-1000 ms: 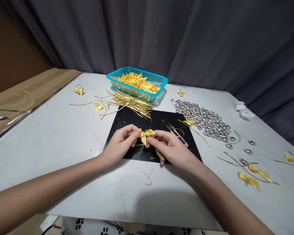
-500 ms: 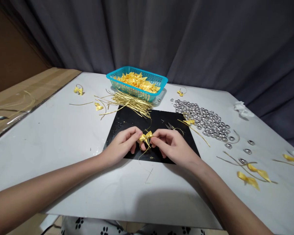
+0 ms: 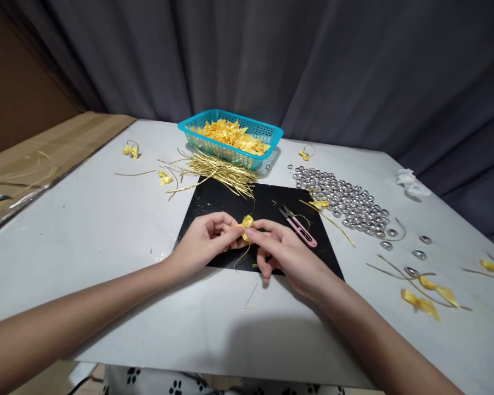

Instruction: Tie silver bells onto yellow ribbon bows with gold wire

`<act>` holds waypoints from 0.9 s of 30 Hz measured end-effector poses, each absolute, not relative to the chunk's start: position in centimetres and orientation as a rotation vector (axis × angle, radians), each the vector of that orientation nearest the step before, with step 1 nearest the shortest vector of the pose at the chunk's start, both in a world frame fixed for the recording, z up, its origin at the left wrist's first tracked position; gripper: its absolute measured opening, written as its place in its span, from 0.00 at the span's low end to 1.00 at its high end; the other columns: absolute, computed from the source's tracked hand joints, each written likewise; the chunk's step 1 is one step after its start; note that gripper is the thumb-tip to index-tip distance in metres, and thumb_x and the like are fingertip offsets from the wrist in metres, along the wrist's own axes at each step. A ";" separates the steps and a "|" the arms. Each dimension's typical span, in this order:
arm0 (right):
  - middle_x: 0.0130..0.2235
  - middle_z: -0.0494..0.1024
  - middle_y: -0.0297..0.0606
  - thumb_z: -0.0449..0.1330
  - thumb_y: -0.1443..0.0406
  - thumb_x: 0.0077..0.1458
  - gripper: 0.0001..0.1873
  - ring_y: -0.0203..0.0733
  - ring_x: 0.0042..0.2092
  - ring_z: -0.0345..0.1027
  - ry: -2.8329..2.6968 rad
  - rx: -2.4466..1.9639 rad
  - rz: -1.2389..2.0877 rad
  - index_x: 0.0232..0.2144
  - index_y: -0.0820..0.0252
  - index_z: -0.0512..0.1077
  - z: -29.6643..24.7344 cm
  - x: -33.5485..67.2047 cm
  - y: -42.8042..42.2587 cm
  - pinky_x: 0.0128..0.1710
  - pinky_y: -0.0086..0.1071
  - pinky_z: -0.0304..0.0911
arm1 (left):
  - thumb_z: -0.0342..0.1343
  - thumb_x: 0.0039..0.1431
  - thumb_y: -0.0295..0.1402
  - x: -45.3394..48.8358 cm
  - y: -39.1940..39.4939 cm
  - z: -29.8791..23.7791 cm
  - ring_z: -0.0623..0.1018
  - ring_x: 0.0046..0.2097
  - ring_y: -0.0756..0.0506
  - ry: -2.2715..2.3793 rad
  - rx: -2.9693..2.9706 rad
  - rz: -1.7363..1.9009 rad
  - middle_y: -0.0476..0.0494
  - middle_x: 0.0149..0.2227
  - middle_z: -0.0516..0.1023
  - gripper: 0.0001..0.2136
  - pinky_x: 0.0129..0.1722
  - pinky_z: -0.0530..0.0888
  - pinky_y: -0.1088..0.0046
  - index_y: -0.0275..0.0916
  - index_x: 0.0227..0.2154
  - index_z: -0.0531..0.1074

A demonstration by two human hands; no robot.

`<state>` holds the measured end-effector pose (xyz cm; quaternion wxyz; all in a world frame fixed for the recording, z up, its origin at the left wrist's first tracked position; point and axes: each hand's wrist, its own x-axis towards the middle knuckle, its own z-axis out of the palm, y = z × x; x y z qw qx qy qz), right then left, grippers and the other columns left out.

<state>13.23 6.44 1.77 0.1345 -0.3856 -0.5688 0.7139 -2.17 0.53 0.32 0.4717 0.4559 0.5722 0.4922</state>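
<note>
While you are pinching the small yellow bow [image 3: 247, 221] so tightly between both sets of fingertips, the satin loops are risking getting crushed, and the thin gold tie [image 3: 242, 257] dangling below it is liable to slip loose if either pinch eases. Your left hand [image 3: 203, 241] is curling closed on the bow's left side; your right hand [image 3: 286, 253] is gripping its right side. Both are hovering over the black mat [image 3: 230, 200], with the pink snips [image 3: 299, 227] lying just beside your right hand.
</note>
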 end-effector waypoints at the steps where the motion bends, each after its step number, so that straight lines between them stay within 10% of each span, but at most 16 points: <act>1: 0.21 0.68 0.27 0.61 0.56 0.51 0.16 0.26 0.14 0.53 -1.597 -1.107 2.177 0.36 0.61 0.66 1.8 13.2 6.4 0.14 0.24 0.56 | 0.57 0.54 0.37 -2.2 0.5 0.3 0.67 0.22 0.54 1.407 1.120 1.214 0.53 0.19 0.72 0.09 0.23 0.64 0.78 0.36 0.26 0.70; 10: 0.12 0.49 0.19 0.60 0.59 0.53 0.13 0.22 0.13 0.36 -1.679 -1.300 2.016 0.26 0.65 0.72 3.6 14.4 8.0 0.12 0.21 0.36 | 0.58 0.54 0.35 -2.2 0.5 0.2 0.65 0.21 0.55 1.479 1.134 1.208 0.56 0.18 0.66 0.07 0.22 0.62 0.78 0.35 0.28 0.71; 27: 0.14 0.49 0.20 0.63 0.58 0.46 0.14 0.22 0.15 0.36 -1.912 -1.140 1.923 0.24 0.64 0.68 4.5 15.9 9.1 0.14 0.22 0.33 | 0.55 0.54 0.35 -2.1 -0.1 0.5 0.69 0.22 0.54 1.459 1.186 1.226 0.55 0.18 0.68 0.07 0.25 0.66 0.78 0.38 0.25 0.69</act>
